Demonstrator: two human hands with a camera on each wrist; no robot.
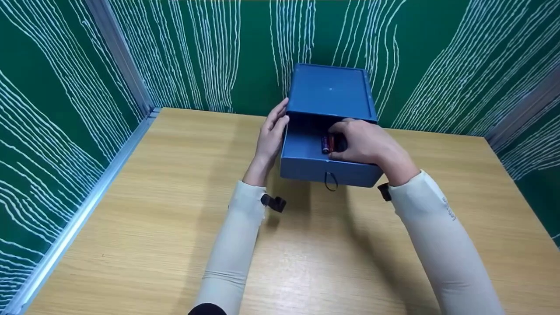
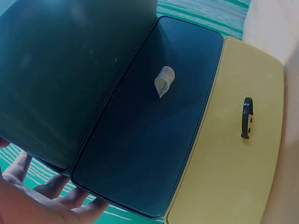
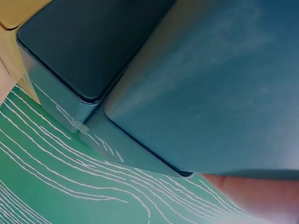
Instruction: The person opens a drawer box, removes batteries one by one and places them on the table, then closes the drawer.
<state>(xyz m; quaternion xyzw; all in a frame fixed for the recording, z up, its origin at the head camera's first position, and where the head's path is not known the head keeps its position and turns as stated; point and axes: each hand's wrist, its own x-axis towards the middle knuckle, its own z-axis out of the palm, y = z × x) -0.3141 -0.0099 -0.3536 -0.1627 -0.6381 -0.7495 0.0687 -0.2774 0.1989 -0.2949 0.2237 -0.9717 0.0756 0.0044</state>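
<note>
A blue drawer cabinet (image 1: pixel 330 89) stands at the back of the table with its top drawer (image 1: pixel 302 144) pulled out. My right hand (image 1: pixel 367 140) reaches into that drawer, thumb and fingers curled around small batteries (image 1: pixel 325 144), one purple and one red; the palm hides part of them. Against the cabinet's left side rests my left hand (image 1: pixel 271 133), fingers extended. In the left wrist view the left hand (image 2: pixel 51 200) lies along the drawers' edge. Only a bit of the right hand (image 3: pixel 252 196) shows in the right wrist view, past the drawer's side (image 3: pixel 210 102).
Below the open drawer are a closed dark blue drawer (image 2: pixel 140 135) with a whitish pull (image 2: pixel 164 80) and a yellow drawer (image 2: pixel 224 154) with a black loop handle (image 2: pixel 246 117). A green wall with white lines (image 1: pixel 253 52) stands behind the wooden table (image 1: pixel 144 210).
</note>
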